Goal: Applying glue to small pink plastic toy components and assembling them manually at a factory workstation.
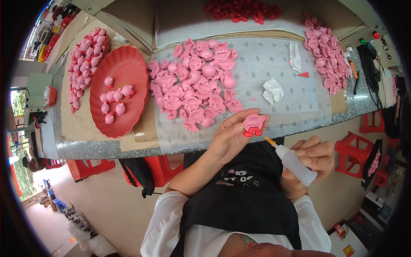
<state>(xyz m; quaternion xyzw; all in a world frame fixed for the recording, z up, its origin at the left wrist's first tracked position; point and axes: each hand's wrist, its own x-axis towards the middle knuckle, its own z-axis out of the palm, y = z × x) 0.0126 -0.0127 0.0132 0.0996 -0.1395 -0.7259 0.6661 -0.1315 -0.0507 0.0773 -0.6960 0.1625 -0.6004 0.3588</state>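
Between the thumb and fingers of my left hand is a small pink figure half, with red feet at its lower edge and its hollow side showing. My right hand grips a white squeeze bottle. The bottle's thin orange nozzle points up and left, close beside the red feet; whether it touches them I cannot tell. Beyond my left hand a heap of pink shell-like halves covers the plastic sheet. Some lie hollow side up, others show a round back.
A red scalloped tray holds several pink figures; another full tray stands left of it. More pink pieces lie at the right, red pieces on the shelf. Crumpled tissue sits on the sheet. Red stools stand beyond the table edge.
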